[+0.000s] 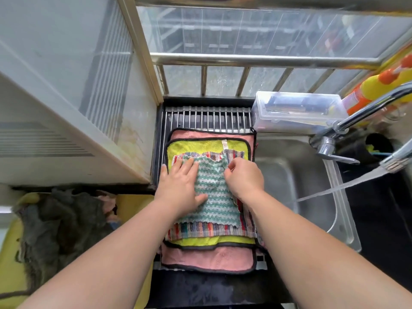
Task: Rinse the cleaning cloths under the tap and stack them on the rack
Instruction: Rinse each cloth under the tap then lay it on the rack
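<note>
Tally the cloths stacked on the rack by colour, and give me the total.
Pink cloth: 1
Yellow cloth: 1
Multicolour striped cloth: 1
Green-and-white striped cloth: 1
Total on the rack: 4

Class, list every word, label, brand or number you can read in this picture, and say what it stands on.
No text is legible anywhere in this view.
The white tag on the yellow cloth: too small to read.
The orange and yellow bottle: label too blurred to read.
The clear plastic box: no legible print.
</note>
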